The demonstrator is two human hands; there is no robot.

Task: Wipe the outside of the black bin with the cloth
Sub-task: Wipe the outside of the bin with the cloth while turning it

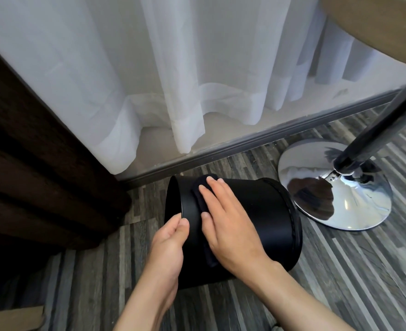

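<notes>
Lying tipped on its side on the grey striped wood-look floor [340, 271], the black bin [256, 211], open mouth turned left, ridged base end turned right toward the chrome pedestal base [354, 199] of a table, just beside it but apart. Pinching the bin's rim at the near left edge, the left hand [171, 240], thumb on the outer wall and fingers curled over the lip into the opening. Pressed flat on the upper curve of the bin's side, the right hand [228, 225], fingers spread and extended, pinning a dark cloth [203, 211] against the wall; cloth folded, nearly the same black as the bin, showing past the fingertips and along the thumb side. Behind, a sheer white curtain [149, 80] hanging to the sill, dark brown drapes [30, 175] at left.
</notes>
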